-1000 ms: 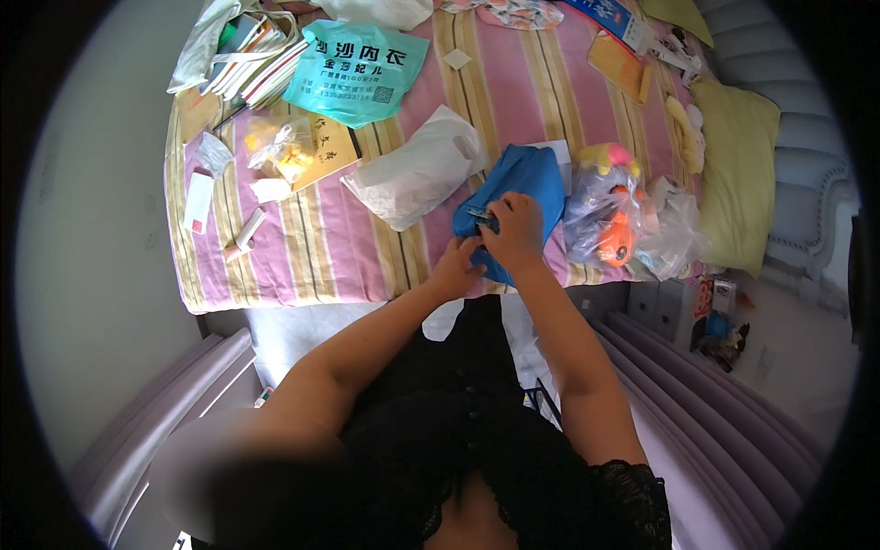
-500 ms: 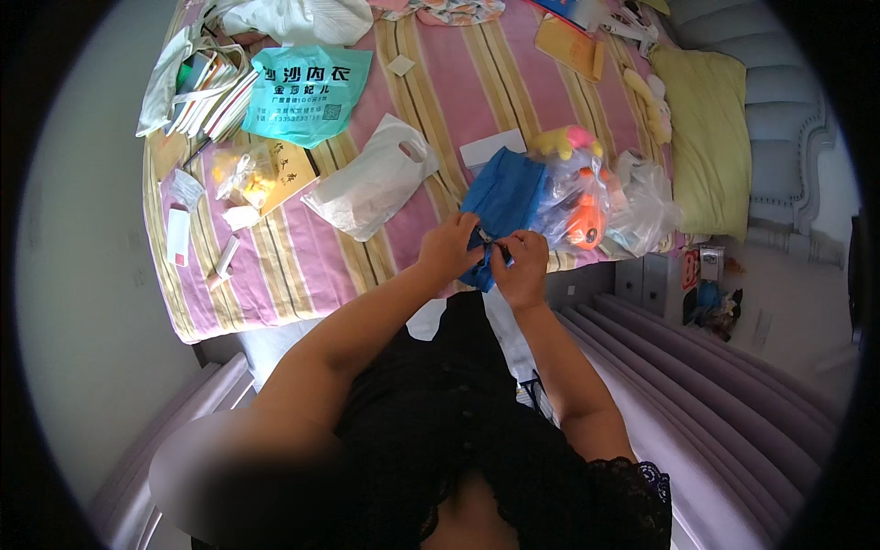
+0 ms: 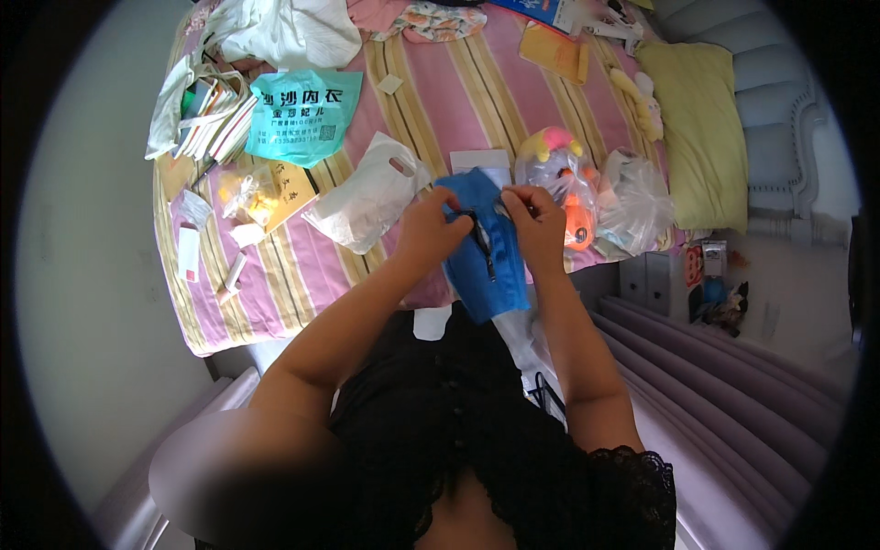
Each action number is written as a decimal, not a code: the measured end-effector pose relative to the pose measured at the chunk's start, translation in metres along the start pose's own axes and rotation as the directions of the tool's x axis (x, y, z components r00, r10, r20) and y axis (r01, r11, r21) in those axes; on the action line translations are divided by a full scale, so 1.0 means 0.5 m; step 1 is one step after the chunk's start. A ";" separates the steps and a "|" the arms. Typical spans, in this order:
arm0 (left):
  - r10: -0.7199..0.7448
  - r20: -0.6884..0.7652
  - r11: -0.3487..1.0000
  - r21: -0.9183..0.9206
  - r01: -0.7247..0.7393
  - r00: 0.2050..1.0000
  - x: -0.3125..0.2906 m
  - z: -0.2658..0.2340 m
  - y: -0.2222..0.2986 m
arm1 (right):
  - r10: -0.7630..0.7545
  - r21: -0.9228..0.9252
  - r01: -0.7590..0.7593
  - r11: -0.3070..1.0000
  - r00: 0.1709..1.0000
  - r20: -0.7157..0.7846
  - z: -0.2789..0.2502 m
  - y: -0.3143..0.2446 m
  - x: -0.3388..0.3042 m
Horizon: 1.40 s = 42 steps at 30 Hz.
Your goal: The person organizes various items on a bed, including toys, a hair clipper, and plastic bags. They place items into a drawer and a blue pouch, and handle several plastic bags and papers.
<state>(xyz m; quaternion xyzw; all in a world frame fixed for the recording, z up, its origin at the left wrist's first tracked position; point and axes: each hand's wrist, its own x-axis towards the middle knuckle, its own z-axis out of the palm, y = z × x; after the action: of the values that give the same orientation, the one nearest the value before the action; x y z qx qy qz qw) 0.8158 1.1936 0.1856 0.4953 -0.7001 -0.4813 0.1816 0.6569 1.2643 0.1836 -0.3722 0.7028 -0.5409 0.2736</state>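
Between my two hands hangs a blue cloth piece (image 3: 498, 286), like a flat bag, upright over the near edge of the bed. A dark strip, perhaps a cord or zip, runs down its front; its exact kind is unclear. My left hand (image 3: 434, 229) is closed on the upper left edge, by the dark strip. With thumb and fingers together, my right hand (image 3: 539, 222) pinches the upper right edge. Just behind the cloth lies a white box or card (image 3: 478, 159), partly covered by it. Clear plastic bags with an orange and yellow toy (image 3: 579, 220) sit right of my right hand.
On the striped bed (image 3: 367, 298) lie a white plastic bag (image 3: 367, 197), a teal plastic bag (image 3: 302, 142), books in a white tote (image 3: 218, 115) and a bagged yellow item (image 3: 252, 197). A green pillow (image 3: 701, 137) lies far right. Purple curtains (image 3: 706, 385) hang at lower right.
The blue cloth has come nearer to me and turned, so its dark strip now shows. My hands have moved apart, the left one leftward, the right one up along the edge.
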 end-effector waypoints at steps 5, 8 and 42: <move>-0.375 0.099 0.898 -0.207 0.388 0.922 0.013 -0.026 -0.076 | -0.183 -0.395 0.192 0.898 0.981 0.061 0.005 -0.002 -0.043; -0.456 0.075 0.865 -0.200 0.461 0.887 -0.012 0.015 -0.170 | -0.124 -0.455 0.219 0.863 0.965 0.230 0.029 0.094 -0.100; 0.421 0.467 0.506 0.591 -0.628 0.778 -0.034 -0.103 -0.148 | 0.346 -0.619 -0.150 0.771 0.915 0.210 0.101 0.359 -0.158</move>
<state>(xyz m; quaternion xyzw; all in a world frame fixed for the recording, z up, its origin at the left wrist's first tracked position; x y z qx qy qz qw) 0.8994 1.1797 0.1507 0.2181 -0.9644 -0.1487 0.0164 0.7012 1.3258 -0.0040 -0.4218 0.8267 -0.1883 0.3212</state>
